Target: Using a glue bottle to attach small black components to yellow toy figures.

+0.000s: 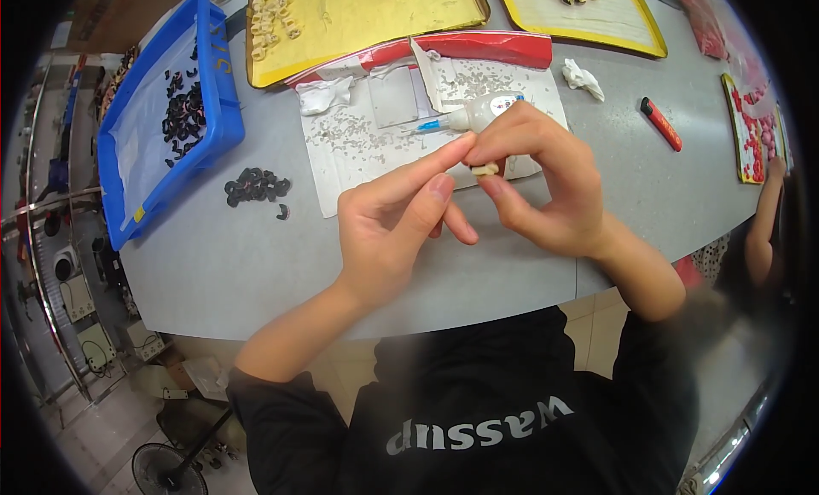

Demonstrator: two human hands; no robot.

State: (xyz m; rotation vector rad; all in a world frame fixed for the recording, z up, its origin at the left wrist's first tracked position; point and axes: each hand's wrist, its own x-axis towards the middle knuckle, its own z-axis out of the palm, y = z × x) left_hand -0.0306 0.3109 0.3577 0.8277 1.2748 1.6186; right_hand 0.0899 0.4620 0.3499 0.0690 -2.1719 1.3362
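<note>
Blue tray left of white sheet, black curved pieces between them on counter. Left hand at sheet's near edge, digits close together, can't tell if gripping. Bottle lies on sheet; right hand pinches small cream piece above sheet's near edge.

- The small cream piece is partly covered by the fingertips of the right grip; its full shape cannot be told.
- The bottle is partly hidden behind the right grip.
- Some fingers of the left grip are largely out of sight behind its thumb and index finger.
- Both grips cover parts of the white sheet.
- Its grey flecks are too small to identify.
- The left yellow tray and right yellow tray run past the top edge.
- The co-worker's hand is too small to read.
- The lower edge cuts the fan.
</note>
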